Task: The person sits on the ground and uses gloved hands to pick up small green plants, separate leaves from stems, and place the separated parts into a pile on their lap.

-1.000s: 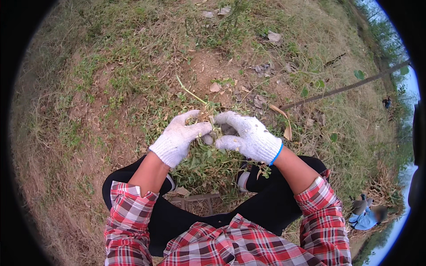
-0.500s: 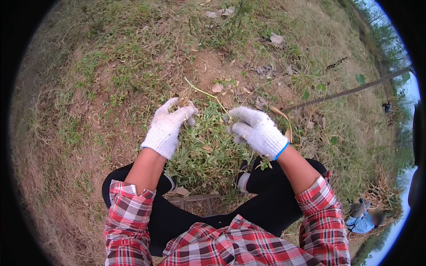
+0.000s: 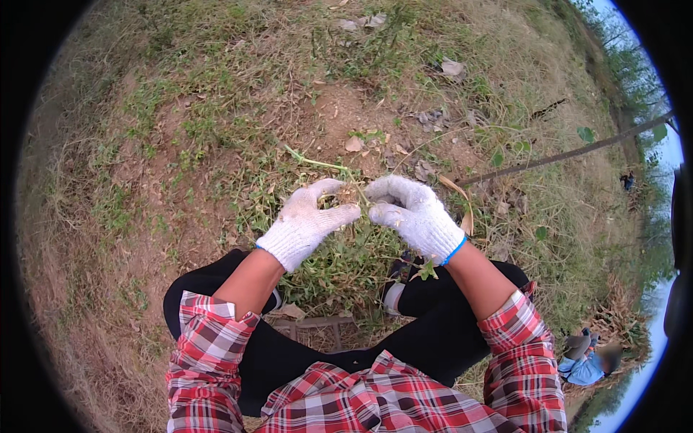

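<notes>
Stem point(image 3: 314, 160) up-left of R hand point(image 3: 417, 216), pinched betw. fingers; L hand point(image 3: 303, 225) w/ fingers curled round dry tuft point(image 3: 348, 193).

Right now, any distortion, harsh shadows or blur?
Head view: fisheye bends the sky along the right rim; head view: soft daylight, no harsh shadows; head view: left hand and right hand fairly clear, distant person in blue smudged at the head.

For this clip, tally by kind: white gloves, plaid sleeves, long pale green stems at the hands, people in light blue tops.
White gloves: 2 (left hand, right hand)
Plaid sleeves: 2 (left sleeve, right sleeve)
Pale green stem: 1
Person in light blue: 1
Total: 6
</notes>
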